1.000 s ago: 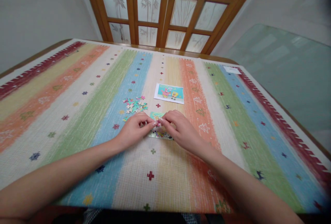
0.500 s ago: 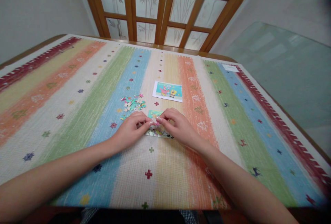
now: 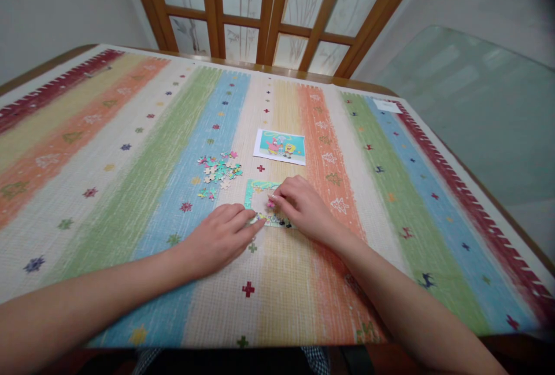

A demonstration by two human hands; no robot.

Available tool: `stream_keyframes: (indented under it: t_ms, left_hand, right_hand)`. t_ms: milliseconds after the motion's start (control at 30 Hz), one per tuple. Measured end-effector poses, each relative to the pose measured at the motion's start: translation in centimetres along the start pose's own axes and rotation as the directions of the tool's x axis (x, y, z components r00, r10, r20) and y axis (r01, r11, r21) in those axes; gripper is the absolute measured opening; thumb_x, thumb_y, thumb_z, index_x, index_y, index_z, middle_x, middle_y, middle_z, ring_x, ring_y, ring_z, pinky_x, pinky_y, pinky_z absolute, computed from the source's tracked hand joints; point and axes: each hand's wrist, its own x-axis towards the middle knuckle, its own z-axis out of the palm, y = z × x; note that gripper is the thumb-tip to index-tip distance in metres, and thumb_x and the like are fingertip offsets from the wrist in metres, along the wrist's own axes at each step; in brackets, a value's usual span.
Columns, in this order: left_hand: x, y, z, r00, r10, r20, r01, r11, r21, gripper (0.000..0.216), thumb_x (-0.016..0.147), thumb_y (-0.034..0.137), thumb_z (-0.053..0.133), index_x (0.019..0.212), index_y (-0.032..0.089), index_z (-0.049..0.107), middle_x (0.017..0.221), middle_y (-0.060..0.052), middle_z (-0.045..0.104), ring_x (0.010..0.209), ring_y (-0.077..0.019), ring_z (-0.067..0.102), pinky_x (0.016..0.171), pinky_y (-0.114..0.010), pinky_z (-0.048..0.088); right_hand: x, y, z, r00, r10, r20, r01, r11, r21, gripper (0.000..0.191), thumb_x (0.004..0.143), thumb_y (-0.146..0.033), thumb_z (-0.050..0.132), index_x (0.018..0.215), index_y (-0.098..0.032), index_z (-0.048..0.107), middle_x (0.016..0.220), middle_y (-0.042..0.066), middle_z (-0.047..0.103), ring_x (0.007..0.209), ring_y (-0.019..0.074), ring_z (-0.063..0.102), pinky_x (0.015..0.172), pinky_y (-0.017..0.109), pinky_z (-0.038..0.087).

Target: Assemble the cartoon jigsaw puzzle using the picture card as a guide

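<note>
A partly assembled jigsaw puzzle (image 3: 248, 195) lies in front of me, its border joined along the left, top and bottom edges that show. My right hand (image 3: 303, 207) pinches a small pink puzzle piece (image 3: 271, 204) over the inside of this frame, and the palm hides the puzzle's right side. At the lower left corner rests my left hand (image 3: 225, 233), fingers stretched out and apart, with the tips touching the bottom edge. Nothing shows in its grasp. Left of the puzzle lies a loose heap of puzzle pieces (image 3: 222, 170), mostly teal and pink.
Beyond the puzzle lies a printed reference picture (image 3: 281, 147) of cartoon figures. A striped tablecloth (image 3: 165, 132) covers the table. A small white paper (image 3: 387, 106) sits at the far right. Behind the table stand wooden doors with glass panes (image 3: 240, 28).
My left hand has drawn back from the pink piece, down and left to the puzzle's lower corner, and its fingers have spread. My right hand keeps the piece, shifted slightly right.
</note>
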Motion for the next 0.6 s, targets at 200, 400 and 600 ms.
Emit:
stream_keyframes:
  t_ms: [200,400,600]
  left_hand:
    - [0.1,0.3,-0.3,0.998,0.008,0.07,-0.011,0.999,0.045,0.038,0.099,0.024,0.055,0.137,0.02,0.055,0.13,-0.011,0.06,0.116,-0.0305,0.052,0.099,-0.045,0.043]
    - [0.2,0.3,-0.5,0.994,0.015,0.112,-0.021,0.998,0.051,0.039,0.099,0.022,0.055,0.138,0.021,0.054,0.132,-0.012,0.061,0.119,-0.0293,0.053,0.101,-0.044,0.04]
    - [0.1,0.2,-0.4,0.991,0.046,0.127,-0.057,0.994,0.089,0.038,0.1,0.023,0.054,0.137,0.02,0.054,0.134,-0.011,0.062,0.119,-0.0284,0.053,0.103,-0.044,0.037]
  right_hand:
    - [-0.2,0.0,0.6,0.998,-0.016,0.065,0.022,0.995,-0.096,0.022,0.099,-0.029,0.057,0.082,-0.019,0.066,0.085,0.006,0.061,0.088,0.0223,0.051,0.078,0.034,0.033]
    - [-0.3,0.1,1.2,0.996,-0.015,0.087,0.028,0.99,-0.139,0.025,0.1,-0.033,0.055,0.082,-0.019,0.066,0.087,0.006,0.061,0.09,0.0222,0.048,0.077,0.034,0.03]
    - [-0.2,0.4,1.1,0.992,-0.051,0.113,0.075,0.972,-0.22,0.026,0.1,-0.039,0.057,0.085,-0.02,0.067,0.087,0.006,0.062,0.09,0.0228,0.048,0.077,0.034,0.028]
